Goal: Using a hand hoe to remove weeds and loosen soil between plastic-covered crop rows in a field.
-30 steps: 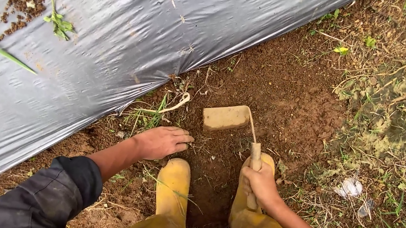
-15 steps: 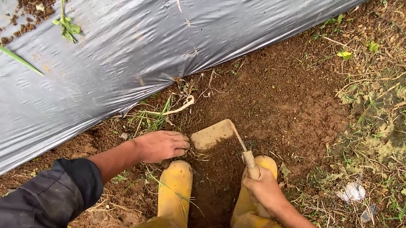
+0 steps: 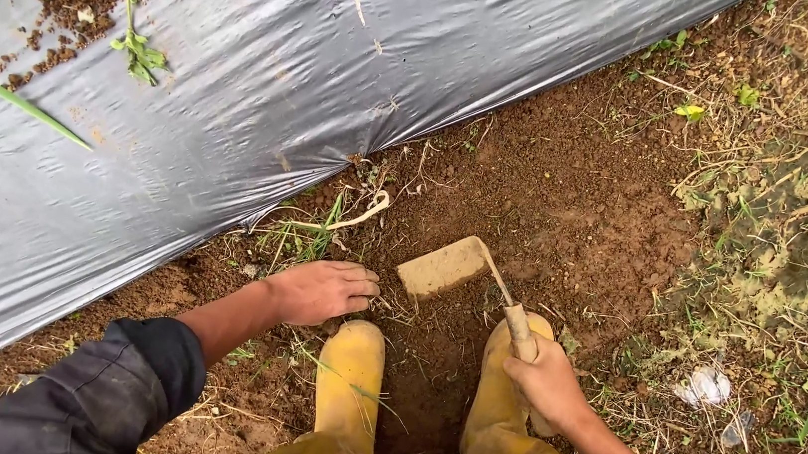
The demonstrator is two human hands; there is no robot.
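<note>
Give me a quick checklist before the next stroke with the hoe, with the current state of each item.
1. Right hand gripped round the hoe handle: ok.
2. Hoe blade on bare soil, clear of the plastic sheet: ok.
3. Left hand away from the blade: not ok, it rests on the ground close beside it.
4. Yellow boots out of the blade's line: not ok, the toes sit just behind it.
5. Blade edge condition: cannot tell, it is caked in mud.

Dark sleeves (image 3: 106, 396), muddy yellow boots (image 3: 347, 391)
</note>
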